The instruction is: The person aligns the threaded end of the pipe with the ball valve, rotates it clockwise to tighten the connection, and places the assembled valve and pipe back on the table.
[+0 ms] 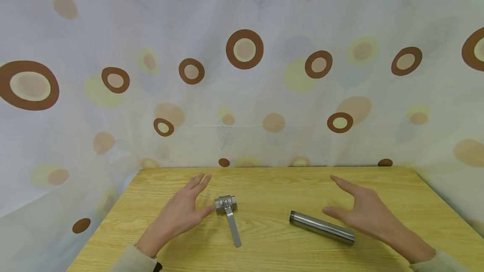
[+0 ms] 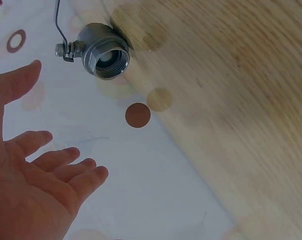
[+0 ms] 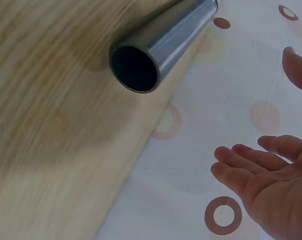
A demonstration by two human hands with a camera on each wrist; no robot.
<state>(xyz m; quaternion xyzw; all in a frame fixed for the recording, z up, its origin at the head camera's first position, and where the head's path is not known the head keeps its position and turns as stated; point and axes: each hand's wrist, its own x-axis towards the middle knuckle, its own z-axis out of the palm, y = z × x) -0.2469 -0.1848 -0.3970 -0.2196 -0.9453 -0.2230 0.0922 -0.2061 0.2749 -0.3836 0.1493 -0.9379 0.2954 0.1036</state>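
A metal ball valve (image 1: 226,203) with a long flat lever handle lies on the wooden table, left of centre; its handle points toward the front. The left wrist view shows the threaded opening of the valve (image 2: 108,60). Just left of it is my left hand (image 1: 180,209), fingers spread and nothing held, thumb tip overlapping the valve's edge in the head view. Right of centre lies a steel pipe (image 1: 321,227), set at a slant; its hollow end shows in the right wrist view. My right hand (image 1: 368,213) hovers beside the pipe with fingers extended, holding nothing.
The light wooden table (image 1: 264,188) extends back to a white curtain (image 1: 280,91) patterned with brown and beige circles, which also hangs along both sides. A stretch of table separates the valve and the pipe.
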